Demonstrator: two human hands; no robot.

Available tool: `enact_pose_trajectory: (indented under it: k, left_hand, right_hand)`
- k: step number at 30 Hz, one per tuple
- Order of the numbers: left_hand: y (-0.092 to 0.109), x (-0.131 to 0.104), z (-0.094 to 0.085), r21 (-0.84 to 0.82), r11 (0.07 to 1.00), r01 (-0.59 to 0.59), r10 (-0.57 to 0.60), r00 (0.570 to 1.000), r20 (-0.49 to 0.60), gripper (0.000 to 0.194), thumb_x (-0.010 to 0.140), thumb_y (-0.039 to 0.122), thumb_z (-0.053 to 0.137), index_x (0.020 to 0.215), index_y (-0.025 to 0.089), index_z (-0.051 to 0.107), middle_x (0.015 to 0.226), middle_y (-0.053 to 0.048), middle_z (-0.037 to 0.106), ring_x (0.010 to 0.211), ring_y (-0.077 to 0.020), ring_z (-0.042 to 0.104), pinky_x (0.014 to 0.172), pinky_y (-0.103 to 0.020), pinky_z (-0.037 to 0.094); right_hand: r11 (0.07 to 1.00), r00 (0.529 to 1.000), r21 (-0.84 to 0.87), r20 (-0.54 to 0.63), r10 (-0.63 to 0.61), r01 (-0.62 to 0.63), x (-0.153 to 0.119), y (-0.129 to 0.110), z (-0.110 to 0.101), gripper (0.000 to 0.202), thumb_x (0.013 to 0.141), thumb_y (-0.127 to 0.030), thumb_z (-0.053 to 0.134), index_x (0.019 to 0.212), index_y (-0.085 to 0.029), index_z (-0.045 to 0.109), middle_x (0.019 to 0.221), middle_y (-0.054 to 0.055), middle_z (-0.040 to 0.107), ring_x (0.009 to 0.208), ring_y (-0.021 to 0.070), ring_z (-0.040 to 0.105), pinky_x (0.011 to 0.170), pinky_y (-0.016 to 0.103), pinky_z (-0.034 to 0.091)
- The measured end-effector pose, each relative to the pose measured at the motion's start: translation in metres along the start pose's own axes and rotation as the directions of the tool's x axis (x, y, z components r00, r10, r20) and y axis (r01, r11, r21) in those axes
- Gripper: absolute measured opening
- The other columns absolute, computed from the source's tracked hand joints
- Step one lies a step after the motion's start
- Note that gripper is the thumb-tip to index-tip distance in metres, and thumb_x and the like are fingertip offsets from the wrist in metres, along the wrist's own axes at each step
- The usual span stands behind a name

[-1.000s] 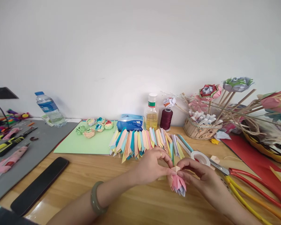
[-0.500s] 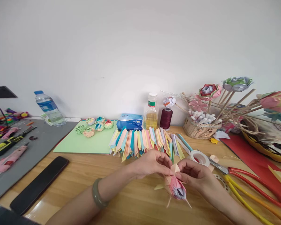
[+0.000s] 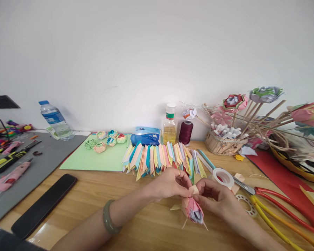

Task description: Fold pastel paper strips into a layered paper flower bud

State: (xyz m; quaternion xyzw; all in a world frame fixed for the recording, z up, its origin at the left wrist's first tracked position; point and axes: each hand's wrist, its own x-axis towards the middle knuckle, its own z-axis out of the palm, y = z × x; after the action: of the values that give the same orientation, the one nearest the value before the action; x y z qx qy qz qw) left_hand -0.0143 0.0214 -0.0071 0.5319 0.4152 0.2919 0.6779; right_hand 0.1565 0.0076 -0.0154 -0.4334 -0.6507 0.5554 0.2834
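A folded paper flower [image 3: 193, 210], pink and peach outside with pale lilac inside, is held above the wooden table, its opening tilted down. My left hand [image 3: 172, 184] pinches its upper left edge. On the other side, my right hand [image 3: 214, 195] has thumb and fingers closed on its upper right edge. Between my fingertips a pale peach paper petal [image 3: 194, 189] sticks up. Thin string ends hang below the flower. Just beyond my hands lies a row of folded colored paper strips [image 3: 151, 158].
Red and yellow handled scissors [image 3: 279, 198] and a white tape roll [image 3: 223, 177] lie at right. A black phone [image 3: 44, 205] is at left. Behind stand an oil bottle [image 3: 170, 125], a thread spool [image 3: 185, 132] and a basket [image 3: 225, 143].
The flower has shifted slightly left. My right hand has moved a little left with it, and the peach petal at the top leans lower between my fingers.
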Motion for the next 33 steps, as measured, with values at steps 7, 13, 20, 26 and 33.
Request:
enact_pose_trajectory:
  k: [7, 13, 20, 26, 33]
  left_hand:
    - [-0.004, 0.001, 0.002, 0.029, 1.0, -0.012, 0.012, 1.0, -0.005, 0.014, 0.053, 0.019, 0.063, 0.06, 0.013, 0.052, 0.058, 0.002, 0.05, 0.055, -0.0075, 0.044, 0.054, -0.021, 0.033]
    - [-0.005, 0.002, 0.0, 0.109, 0.993, -0.053, 0.051, 0.999, 0.019, 0.017, 0.058, 0.025, 0.064, 0.061, 0.013, 0.052, 0.059, 0.002, 0.051, 0.056, -0.0078, 0.044, 0.054, -0.021, 0.034]
    - [-0.012, 0.003, -0.001, 0.276, 0.947, -0.163, 0.179, 0.983, -0.032, 0.007, 0.057, 0.012, 0.058, 0.06, 0.014, 0.052, 0.063, 0.001, 0.053, 0.06, -0.009, 0.048, 0.056, -0.02, 0.037]
    - [-0.008, 0.003, -0.002, 0.182, 0.971, -0.158, 0.166, 0.986, -0.027, 0.011, 0.06, 0.012, 0.058, 0.07, 0.014, 0.056, 0.069, 0.0, 0.054, 0.064, -0.01, 0.049, 0.06, -0.022, 0.037]
    - [0.0, -0.001, -0.003, -0.182, 0.982, -0.047, 0.065, 0.994, 0.091, 0.06, 0.049, 0.018, 0.075, 0.104, 0.023, 0.052, 0.111, -0.006, 0.048, 0.103, -0.0182, 0.045, 0.085, -0.03, 0.035]
  right_hand:
    - [1.0, 1.0, -0.005, 0.026, 0.002, -0.002, 0.003, 0.004, -0.001, 0.018, 0.072, -0.031, 0.06, 0.067, -0.017, 0.051, 0.062, -0.004, 0.051, 0.058, 0.0097, 0.047, 0.053, 0.02, 0.037]
    - [0.992, 1.0, -0.123, 0.015, 0.009, -0.007, 0.0, 0.004, 0.0, 0.02, 0.076, -0.034, 0.055, 0.067, -0.017, 0.049, 0.061, -0.003, 0.051, 0.056, 0.01, 0.046, 0.052, 0.021, 0.036]
    - [0.932, 0.993, -0.343, 0.005, -0.121, 0.115, 0.001, -0.001, 0.004, 0.015, 0.081, -0.029, 0.047, 0.07, -0.018, 0.052, 0.062, -0.001, 0.057, 0.059, 0.012, 0.052, 0.055, 0.022, 0.041]
    - [0.802, 0.952, -0.549, -0.038, -0.302, 0.233, -0.006, 0.003, 0.0, 0.014, 0.082, -0.025, 0.045, 0.072, -0.02, 0.053, 0.065, 0.0, 0.062, 0.059, 0.013, 0.056, 0.055, 0.022, 0.042]
    - [0.452, 0.755, -0.802, -0.002, -0.656, 0.391, -0.011, 0.018, -0.014, 0.015, 0.08, -0.013, 0.046, 0.08, -0.024, 0.057, 0.082, 0.004, 0.068, 0.073, 0.0152, 0.063, 0.062, 0.025, 0.045]
